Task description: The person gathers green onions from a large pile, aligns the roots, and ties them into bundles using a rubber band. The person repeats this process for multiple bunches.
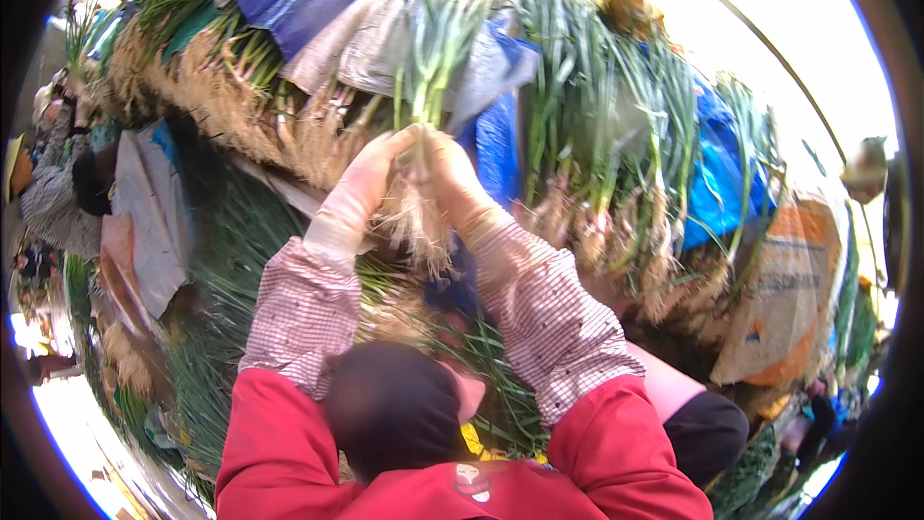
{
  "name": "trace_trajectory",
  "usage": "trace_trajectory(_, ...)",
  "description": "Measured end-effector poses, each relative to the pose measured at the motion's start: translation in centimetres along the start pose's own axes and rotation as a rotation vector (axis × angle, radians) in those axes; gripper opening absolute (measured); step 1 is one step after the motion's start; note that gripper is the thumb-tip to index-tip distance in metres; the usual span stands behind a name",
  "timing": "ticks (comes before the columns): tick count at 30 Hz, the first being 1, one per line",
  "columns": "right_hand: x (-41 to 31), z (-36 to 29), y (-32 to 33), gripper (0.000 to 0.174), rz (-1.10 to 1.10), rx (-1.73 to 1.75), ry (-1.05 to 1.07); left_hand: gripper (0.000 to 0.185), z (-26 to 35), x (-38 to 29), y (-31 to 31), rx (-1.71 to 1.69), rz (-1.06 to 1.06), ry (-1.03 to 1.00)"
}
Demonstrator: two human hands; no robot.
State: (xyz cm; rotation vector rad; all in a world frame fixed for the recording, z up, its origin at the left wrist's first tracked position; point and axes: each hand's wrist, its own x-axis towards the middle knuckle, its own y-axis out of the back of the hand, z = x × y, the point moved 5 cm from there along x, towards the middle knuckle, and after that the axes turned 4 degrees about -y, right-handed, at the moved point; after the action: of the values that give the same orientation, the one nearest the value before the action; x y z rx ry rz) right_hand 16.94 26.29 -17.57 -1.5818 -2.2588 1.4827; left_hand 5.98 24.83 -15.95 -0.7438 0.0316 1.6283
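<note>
Both hands meet around one bunch of spring onions [431, 76] just ahead of me. My left hand [369, 172] grips it from the left and my right hand [456, 177] from the right, around the pale stems above the roots. The green leaves point away from me, and the shaggy pale roots [417, 225] hang towards me between my wrists. Motion blur and the angle hide most of the fingers. Behind the bunch lie grey-white plastic sheeting [375, 50] and a blue plastic sheet [497, 152].
More rooted spring onions [592, 101] stand in a row at right; others [238, 97] are heaped at left. Loose onion greens [238, 289] cover the ground by my left arm. A printed woven sack [783, 289] stands at right. People, including one in a grey top [61, 206], are at left.
</note>
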Motion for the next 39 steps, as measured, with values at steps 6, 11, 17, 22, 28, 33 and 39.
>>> trace_trajectory(6, -13.1, -2.2, 2.6, 0.028, 0.156, -1.103, 0.558, 0.023, -5.5, -3.7, -4.7, -0.294, -0.343, 0.177)
trace_trajectory(11, -17.7, 3.0, 7.0, 0.032, 0.417, 0.564, 0.388, 0.020, -7.7, -6.3, -8.6, -0.479, -0.150, -0.157)
trace_trajectory(17, -18.9, -3.7, 11.8, 0.038, 0.397, -0.509, 0.740, 0.020, -2.2, -12.2, -13.6, -0.291, -0.232, 0.012)
trace_trajectory(22, -18.0, -11.2, 22.1, 0.040, 0.910, -1.230, 0.069, 0.024, 7.8, -16.7, -16.1, -0.395, -0.503, -0.147)
trace_trajectory(28, -16.2, -12.7, 22.9, 0.030, 0.580, -0.796, 0.280, 0.022, 0.9, -15.3, -18.9, -0.125, -0.298, 0.024)
trace_trajectory(33, -22.2, -7.2, 21.8, 0.028, 0.477, -0.629, 0.025, 0.020, -8.4, -13.9, -17.9, -0.061, -0.022, 0.266)
trace_trajectory(39, -27.9, -3.1, 14.0, 0.029, 0.261, -1.042, 0.240, 0.024, -13.4, -12.4, -17.1, 0.255, -0.189, 0.263)
